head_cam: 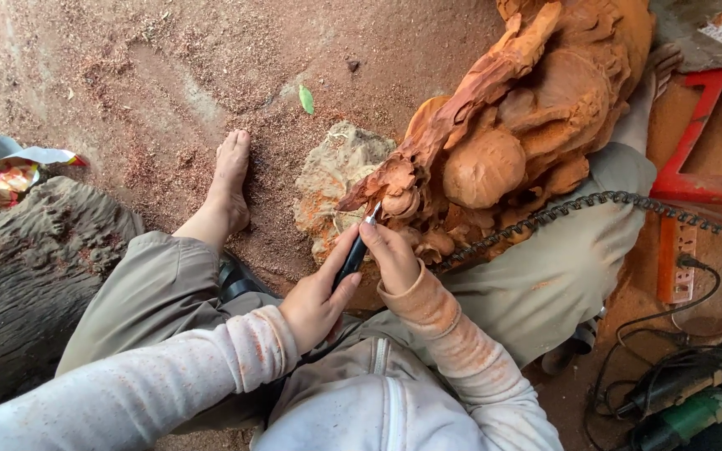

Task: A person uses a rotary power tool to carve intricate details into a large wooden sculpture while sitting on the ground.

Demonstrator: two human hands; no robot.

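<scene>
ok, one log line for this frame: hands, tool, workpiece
left hand: grips rotary tool handle | right hand: steadies it near tip | tip on reddish wood carving | carving rests across lap

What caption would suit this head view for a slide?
Both hands, left hand and right hand, guide a dark carving tool against a reddish wood sculpture.

A woodcarving workshop: sawdust-strewn dirt floor [152, 75], carved wooden sculpture [511, 125], power tools [687, 401].

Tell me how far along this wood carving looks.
Mostly shaped: the reddish wood sculpture already shows rounded, layered forms, and sawdust covers the ground. In hand: left hand and right hand guide a dark-handled carving tool at a lower edge. The surface still looks rough.
</scene>
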